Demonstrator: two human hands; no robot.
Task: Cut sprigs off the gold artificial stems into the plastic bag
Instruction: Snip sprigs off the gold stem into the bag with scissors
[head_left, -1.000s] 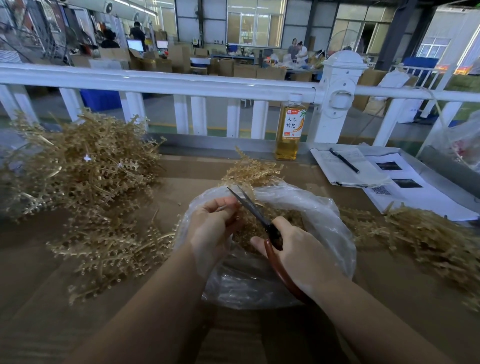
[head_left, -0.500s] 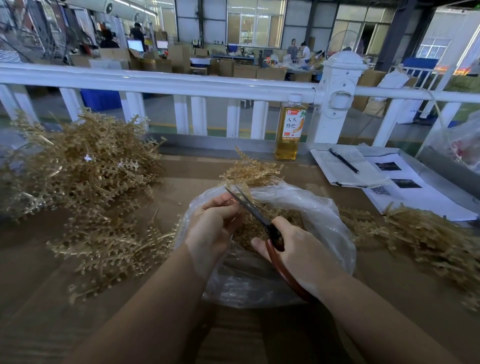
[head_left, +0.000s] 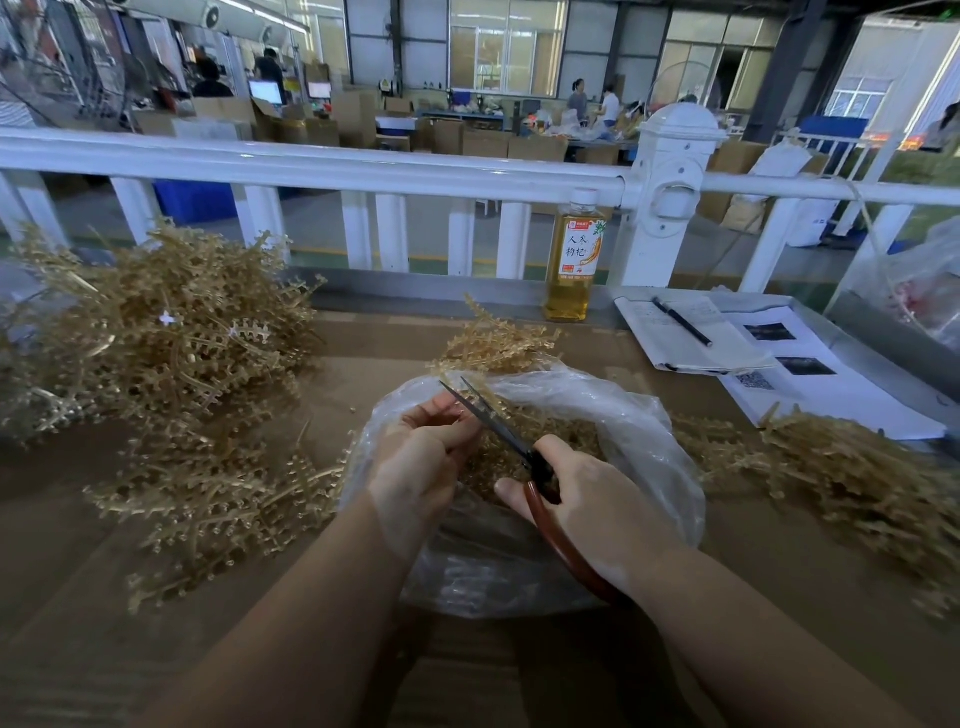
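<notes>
The right hand (head_left: 592, 504) grasps a pair of scissors (head_left: 511, 441) by their reddish-brown handles, fingers curled round the loops, thumb forward. The blades point up and away to the left and stand slightly parted, their tips just beside the left hand's fingertips. The left hand (head_left: 421, 457) is curled, its fingers and thumb pinching something small at the blades; what it holds is too hidden to name for certain, though it looks like a thin gold stem. Both forearms reach in from the bottom edge, bare, meeting over the middle.

Both hands hover over the open mouth of a clear plastic bag (head_left: 644, 426), which lies on the brown worktop (head_left: 78, 597) and holds a heap of cut gold sprigs (head_left: 550, 431). A gold stem (head_left: 493, 343) sticks up behind the bag's far rim. A large pile of gold stems (head_left: 166, 353) lies to the left, and another pile (head_left: 852, 478) to the right.

At the worktop's far edge stands a bottle (head_left: 574, 265) of amber liquid. To its right lie papers (head_left: 691, 338) with a black pen (head_left: 681, 322) on top. A white railing (head_left: 322, 169) runs behind, and beyond it is a large workshop with cardboard boxes and people at distant tables.
</notes>
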